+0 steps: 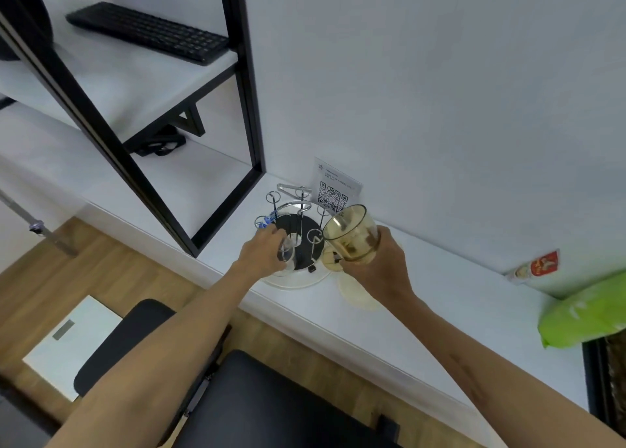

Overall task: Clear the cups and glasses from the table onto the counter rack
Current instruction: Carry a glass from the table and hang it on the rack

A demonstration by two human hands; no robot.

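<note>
Both hands are working over the rack (pixel 298 230), a wire cup tree with looped prongs rising from a dark round base, which is standing on the white tabletop (pixel 440 298) near the wall. The left hand (pixel 262 249) is closing its grip around a small clear glass (pixel 286 251) at about 8 o'clock on the rack's base, low among the prongs; whether the glass is already seated on a prong or only being lowered is hard to tell, since it is transparent and partly hidden by the fingers. The right hand (pixel 379 261) is holding an amber-tinted glass (pixel 350 232) in a full wrap around its body, tilted with its mouth facing up and toward the rack, at about 3 o'clock from the base and just beside the nearest prong.

Judging by this, the task is well under way but not finished: two glasses are at the rack and neither looks released. The other prongs that show are looking bare, so little seems to be hung yet. The table being cleared is out of view, so how many cups are waiting there cannot be told. A QR card (pixel 335 190) is leaning against the wall at 12 o'clock behind the rack, and a pale flat disc (pixel 359 295) is lying on the tabletop at about 5 o'clock.
</note>
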